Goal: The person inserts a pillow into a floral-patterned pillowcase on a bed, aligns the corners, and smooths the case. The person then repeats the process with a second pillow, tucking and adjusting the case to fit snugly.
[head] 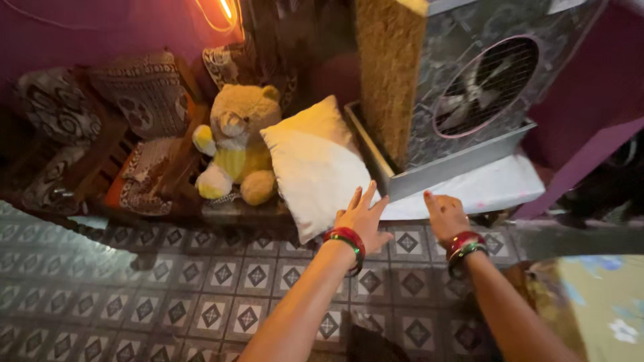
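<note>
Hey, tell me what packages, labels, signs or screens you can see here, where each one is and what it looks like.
None: no package, label, sign or screen shows.
Nearest things: a white pillow under the left hand, leaning by a tan teddy bear.
The right hand is at the base of a grey air cooler with a round fan grille.

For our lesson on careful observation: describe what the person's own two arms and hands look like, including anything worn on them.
Both forearms are bare, with no sleeves in view. The left hand has a stack of red bangles with a green one at the wrist. The right hand wears a similar set of red and green bangles. No rings or markings can be made out on the fingers.
</note>
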